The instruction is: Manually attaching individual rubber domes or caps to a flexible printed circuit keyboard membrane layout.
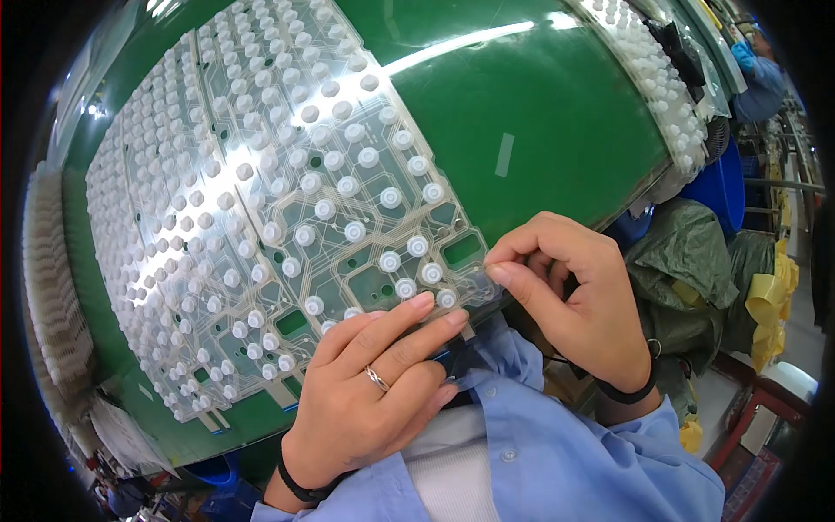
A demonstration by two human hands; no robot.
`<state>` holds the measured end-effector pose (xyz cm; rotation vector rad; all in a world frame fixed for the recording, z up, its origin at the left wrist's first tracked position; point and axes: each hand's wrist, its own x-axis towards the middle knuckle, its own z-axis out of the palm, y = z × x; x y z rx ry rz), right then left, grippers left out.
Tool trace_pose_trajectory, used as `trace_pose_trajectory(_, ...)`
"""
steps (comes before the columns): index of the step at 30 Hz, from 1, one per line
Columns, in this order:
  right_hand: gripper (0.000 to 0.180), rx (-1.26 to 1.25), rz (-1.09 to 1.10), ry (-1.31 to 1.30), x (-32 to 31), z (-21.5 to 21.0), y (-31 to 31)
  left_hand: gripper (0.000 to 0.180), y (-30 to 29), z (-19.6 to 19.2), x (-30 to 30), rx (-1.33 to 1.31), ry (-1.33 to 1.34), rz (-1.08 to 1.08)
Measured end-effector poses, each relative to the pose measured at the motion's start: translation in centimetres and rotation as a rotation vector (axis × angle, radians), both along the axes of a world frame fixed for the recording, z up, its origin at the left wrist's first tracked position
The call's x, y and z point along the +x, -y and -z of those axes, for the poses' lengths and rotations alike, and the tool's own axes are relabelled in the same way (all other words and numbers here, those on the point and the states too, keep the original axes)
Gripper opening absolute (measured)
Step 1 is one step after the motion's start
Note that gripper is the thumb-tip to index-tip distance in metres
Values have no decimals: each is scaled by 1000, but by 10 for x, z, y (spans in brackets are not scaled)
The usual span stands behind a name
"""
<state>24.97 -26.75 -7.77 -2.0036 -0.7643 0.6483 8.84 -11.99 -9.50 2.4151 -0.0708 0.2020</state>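
Sheet (383, 228): lying on green table (557, 104)
Left hand (361, 404): loosely spread, resting on near edge, gripping nothing
Right hand (584, 300): with thumb and forefinger nearly together at right corner, hold unclear

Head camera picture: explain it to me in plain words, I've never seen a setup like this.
No machine here: these are a person's bare hands, seen by a wide camera worn on the head and looking down, so straight edges bend. On the green table lie clear, finely lined sheets covered in rows of white domes. The left hand rests on their near edge. The right hand has its thumb and forefinger pinched together at the near right corner; exactly what sits between them is too small to tell.
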Motion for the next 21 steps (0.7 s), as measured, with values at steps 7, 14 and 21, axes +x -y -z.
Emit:
trace_pose_trajectory(7,3,22,-14,22,0,4,1,17,0,0,0,1,0,-1)
trace_pose_trajectory(14,4,8,4,26,-2,3,0,18,0,-1,1,-3,-9,2)
trace_pose_trajectory(21,4,4,14,19,-1,2,0,18,0,0,0,23,-4,14)
